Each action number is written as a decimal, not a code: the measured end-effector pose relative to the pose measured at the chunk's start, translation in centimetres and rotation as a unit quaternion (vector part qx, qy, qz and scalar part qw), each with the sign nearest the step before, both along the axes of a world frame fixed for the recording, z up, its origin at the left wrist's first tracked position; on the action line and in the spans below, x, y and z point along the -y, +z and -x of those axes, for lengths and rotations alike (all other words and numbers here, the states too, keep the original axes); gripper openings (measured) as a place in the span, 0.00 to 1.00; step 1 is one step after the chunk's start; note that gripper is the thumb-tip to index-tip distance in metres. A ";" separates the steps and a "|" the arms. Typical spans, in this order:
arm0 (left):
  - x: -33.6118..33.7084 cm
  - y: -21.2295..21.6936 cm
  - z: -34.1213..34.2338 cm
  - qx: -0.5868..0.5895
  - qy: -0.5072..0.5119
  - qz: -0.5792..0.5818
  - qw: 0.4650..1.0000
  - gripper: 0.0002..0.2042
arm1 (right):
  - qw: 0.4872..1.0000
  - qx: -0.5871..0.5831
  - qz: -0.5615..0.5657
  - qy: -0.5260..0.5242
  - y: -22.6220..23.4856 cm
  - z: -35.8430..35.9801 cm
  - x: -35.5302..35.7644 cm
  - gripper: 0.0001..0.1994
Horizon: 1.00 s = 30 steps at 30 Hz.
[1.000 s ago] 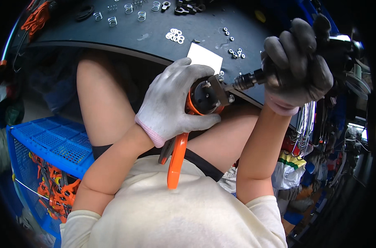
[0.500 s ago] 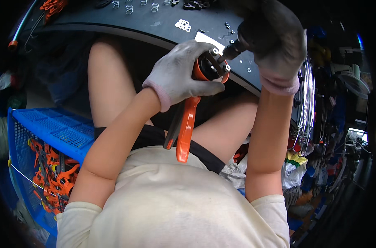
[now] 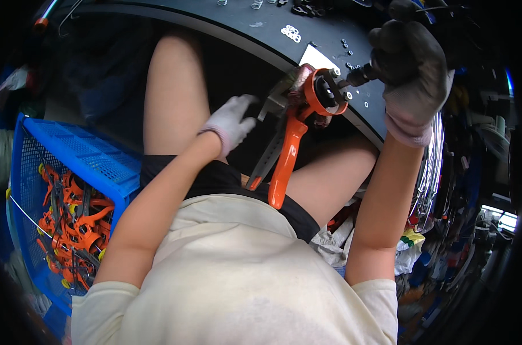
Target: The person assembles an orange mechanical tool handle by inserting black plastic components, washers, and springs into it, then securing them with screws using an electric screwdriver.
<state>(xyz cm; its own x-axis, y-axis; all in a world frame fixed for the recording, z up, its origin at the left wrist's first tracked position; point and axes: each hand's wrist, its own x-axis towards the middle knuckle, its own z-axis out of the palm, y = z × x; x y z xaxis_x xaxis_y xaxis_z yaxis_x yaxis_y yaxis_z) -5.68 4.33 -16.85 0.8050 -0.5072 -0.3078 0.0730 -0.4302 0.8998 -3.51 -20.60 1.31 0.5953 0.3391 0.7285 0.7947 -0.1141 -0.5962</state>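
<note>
A hand tool point(image 3: 288, 158) with one glossy orange handle, one dark grey handle and a round orange head sits at the table edge. A metal bracket point(image 3: 277, 98) is beside its head, and its handles hang toward my lap. My left hand point(image 3: 232, 123), in a grey glove, is apart from it to the left, with fingers spread and nothing in them. My gloved right hand point(image 3: 413, 63) is closed round a dark power screwdriver point(image 3: 367, 73). The driver's tip points at the tool's head; whether it touches a fastener there I cannot make out.
On the dark table point(image 3: 226, 23) lie white washers point(image 3: 291, 33), small black parts and springs. A white card point(image 3: 318, 59) is behind the tool's head. To my left a blue plastic crate point(image 3: 80, 152) holds several orange and black tools point(image 3: 77, 221). Metal rods point(image 3: 433, 155) hang at the right.
My left hand has let go of the tool's head and drawn back left and down. The tool stays at the table edge. My right hand still holds the screwdriver at the head.
</note>
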 end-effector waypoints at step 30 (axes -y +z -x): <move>6.6 8.3 -1.8 0.323 0.012 0.181 0.929 0.31 | 0.965 -0.176 -0.071 -0.179 2.4 2.7 -4.5 0.21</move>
